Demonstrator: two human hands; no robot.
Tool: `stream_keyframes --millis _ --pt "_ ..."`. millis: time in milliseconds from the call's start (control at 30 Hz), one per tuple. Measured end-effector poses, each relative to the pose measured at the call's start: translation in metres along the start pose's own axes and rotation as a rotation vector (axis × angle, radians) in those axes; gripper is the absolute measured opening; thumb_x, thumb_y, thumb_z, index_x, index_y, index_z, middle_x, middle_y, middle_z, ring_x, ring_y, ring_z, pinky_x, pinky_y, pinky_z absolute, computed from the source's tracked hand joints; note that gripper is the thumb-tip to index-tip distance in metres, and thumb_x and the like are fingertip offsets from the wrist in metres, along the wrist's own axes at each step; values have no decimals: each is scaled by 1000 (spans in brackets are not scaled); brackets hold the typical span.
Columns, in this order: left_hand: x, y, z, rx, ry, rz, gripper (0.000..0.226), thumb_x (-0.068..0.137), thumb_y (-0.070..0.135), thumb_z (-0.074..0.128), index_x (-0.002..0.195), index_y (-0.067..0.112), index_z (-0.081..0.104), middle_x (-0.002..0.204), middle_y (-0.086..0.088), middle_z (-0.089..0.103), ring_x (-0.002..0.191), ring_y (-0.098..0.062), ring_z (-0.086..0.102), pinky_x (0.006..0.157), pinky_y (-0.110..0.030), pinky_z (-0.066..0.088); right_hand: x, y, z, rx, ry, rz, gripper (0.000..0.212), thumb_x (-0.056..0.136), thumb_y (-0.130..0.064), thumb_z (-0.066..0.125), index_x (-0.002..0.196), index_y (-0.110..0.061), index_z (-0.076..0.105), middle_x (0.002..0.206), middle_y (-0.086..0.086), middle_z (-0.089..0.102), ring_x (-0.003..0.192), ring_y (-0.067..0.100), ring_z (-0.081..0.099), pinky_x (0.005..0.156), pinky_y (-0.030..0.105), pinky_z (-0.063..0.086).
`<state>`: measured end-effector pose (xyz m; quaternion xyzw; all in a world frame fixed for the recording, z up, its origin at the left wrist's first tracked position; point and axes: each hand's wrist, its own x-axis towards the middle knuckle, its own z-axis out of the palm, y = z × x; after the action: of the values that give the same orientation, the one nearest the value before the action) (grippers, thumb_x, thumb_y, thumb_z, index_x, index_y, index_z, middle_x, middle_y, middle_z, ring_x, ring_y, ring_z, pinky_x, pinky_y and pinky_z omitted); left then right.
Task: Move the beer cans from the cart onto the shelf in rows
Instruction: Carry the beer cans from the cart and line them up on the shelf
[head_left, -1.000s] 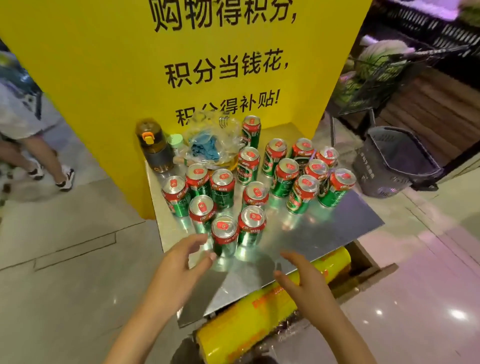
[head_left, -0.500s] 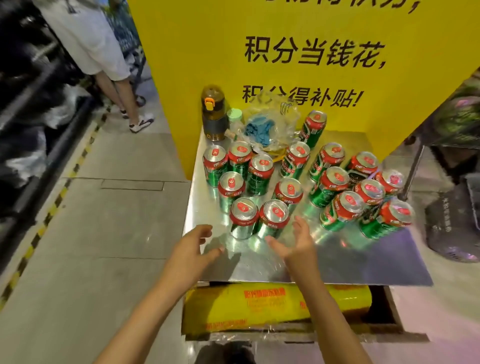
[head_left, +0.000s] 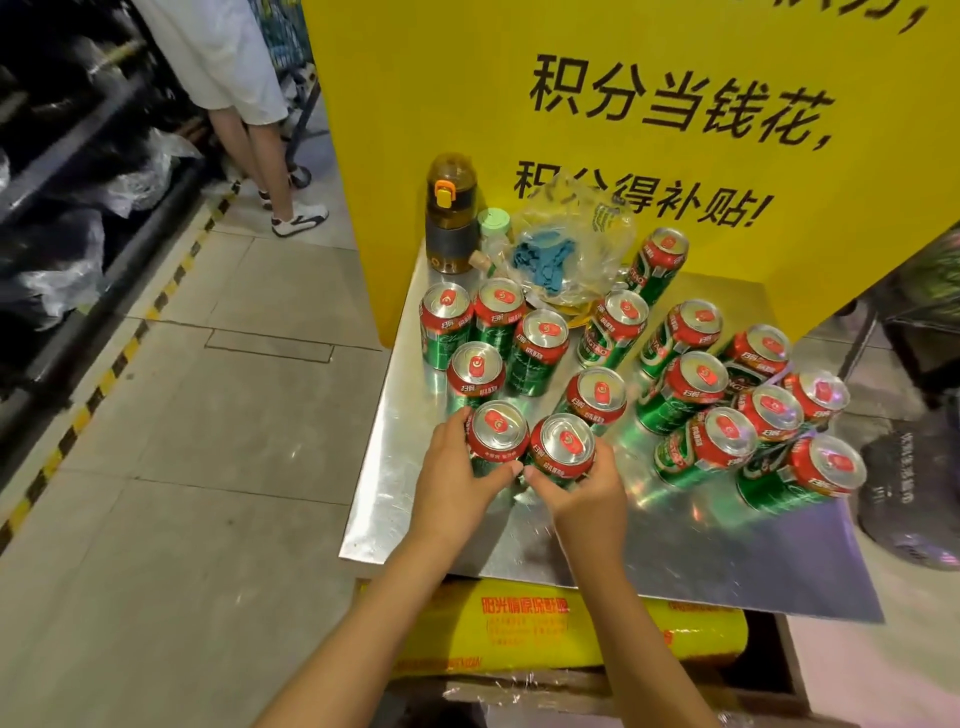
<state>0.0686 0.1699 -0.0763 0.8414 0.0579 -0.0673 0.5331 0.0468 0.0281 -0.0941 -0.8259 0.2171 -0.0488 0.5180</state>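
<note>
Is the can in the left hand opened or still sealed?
Sealed. The can gripped by the left hand shows its silver top whole, the red pull tab lying flat over it.

Bare metal shelf (head_left: 691, 545) lies open along its near edge; upright beer cans (head_left: 675, 384) crowd the middle, while a bottle (head_left: 451, 218) and plastic bag (head_left: 561, 249) block the rear.

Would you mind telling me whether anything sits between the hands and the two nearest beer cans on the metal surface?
Nothing does. The left hand already grips the near-left beer can and the right hand grips the beer can beside it. The other cans stand behind them, farther from the person.
</note>
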Motion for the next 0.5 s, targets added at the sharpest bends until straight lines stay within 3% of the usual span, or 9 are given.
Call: stream_keyframes --millis 167,367,500 --pt "2 1 -2 13 53 14 69 66 33 82 126 26 49 117 5 58 109 -10 54 90 -23 45 -3 6 -7 2 -40 -47 64 55 -44 81 111 -29 54 105 -1 66 95 16 65 80 41 56" --pt "-16 4 -13 -26 127 -73 64 62 31 85 116 22 51 106 9 62 97 -7 57 81 -16 44 -10 1 -15 165 -113 -43 59 62 -1 85 113 -11 56 102 1 68 83 -5 65 70 9 50" --pt "-37 0 -41 -170 249 -142 57 63 28 85 109 27 52 99 16 60 94 -2 58 76 -10 45 -24 -16 -15 282 -198 -56 54 65 6 81 106 -19 56 101 -2 66 83 -7 64 71 9 50"
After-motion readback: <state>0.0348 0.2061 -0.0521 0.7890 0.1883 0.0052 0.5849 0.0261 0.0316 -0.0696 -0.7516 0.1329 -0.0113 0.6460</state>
